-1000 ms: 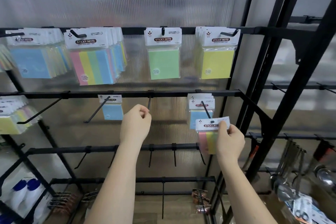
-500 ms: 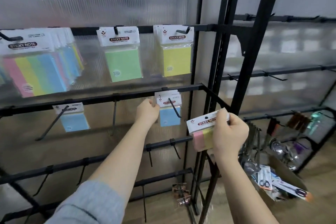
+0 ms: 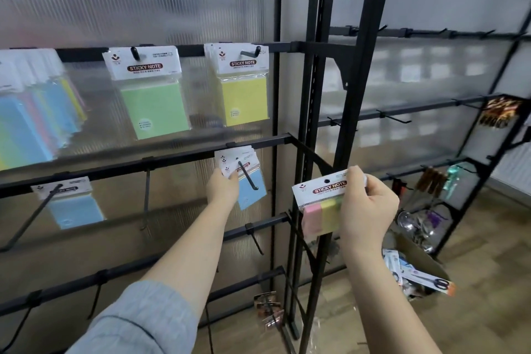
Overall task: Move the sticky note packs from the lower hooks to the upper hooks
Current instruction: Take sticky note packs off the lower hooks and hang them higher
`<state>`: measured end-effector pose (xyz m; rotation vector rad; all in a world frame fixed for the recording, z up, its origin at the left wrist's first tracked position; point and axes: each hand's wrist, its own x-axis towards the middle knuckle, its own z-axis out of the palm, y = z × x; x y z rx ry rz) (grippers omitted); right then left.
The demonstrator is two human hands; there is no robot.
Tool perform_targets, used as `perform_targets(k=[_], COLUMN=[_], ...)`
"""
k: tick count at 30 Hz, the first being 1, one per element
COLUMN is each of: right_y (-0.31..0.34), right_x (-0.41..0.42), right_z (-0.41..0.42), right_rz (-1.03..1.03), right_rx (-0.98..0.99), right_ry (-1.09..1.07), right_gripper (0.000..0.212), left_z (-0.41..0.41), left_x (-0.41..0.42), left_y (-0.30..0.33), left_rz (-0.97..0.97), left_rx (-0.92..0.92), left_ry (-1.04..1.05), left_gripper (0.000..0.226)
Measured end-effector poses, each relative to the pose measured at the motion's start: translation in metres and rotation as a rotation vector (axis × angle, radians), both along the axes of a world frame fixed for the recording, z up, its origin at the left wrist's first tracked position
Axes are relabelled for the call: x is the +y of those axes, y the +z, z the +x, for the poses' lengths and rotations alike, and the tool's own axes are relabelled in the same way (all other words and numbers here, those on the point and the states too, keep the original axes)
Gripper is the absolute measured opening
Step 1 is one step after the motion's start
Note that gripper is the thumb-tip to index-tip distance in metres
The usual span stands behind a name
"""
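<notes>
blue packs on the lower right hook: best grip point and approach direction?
Probably pinch the white header cards of the blue packs at their lower left corner, coming from the left, where the left hand already holds them. The hook passes through the hang holes and juts forward and down toward the camera, so the packs should slide off along it, toward the tip.
</notes>
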<state>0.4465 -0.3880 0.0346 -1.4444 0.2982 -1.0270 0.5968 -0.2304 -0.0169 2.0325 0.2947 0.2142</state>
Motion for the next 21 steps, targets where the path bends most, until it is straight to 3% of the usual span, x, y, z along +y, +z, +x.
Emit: perform_targets(k=[6,14,21], right_y=[0.001,0.002,0.011], right_x=[-0.002,-0.016,-0.038], right_z=[0.001,0.003,0.009], right_rz=[0.041,0.108,0.112], right_rx=[0.031,0.074,0.094], right_ry=[0.027,0.133,0.26], right_gripper=[0.047,0.046,0.048], left_z=[-0.005,-0.033,-0.076], left_x=[-0.002,-0.012,-0.025], left_y=[-0.004,-0.001,-0.008], left_rz=[-0.043,0.042,-0.023], left_rx=[-0.059,-0.121,-0.254], left_ry=[-0.011,0.107,0.097], left_gripper=[0.021,0.027,0.039])
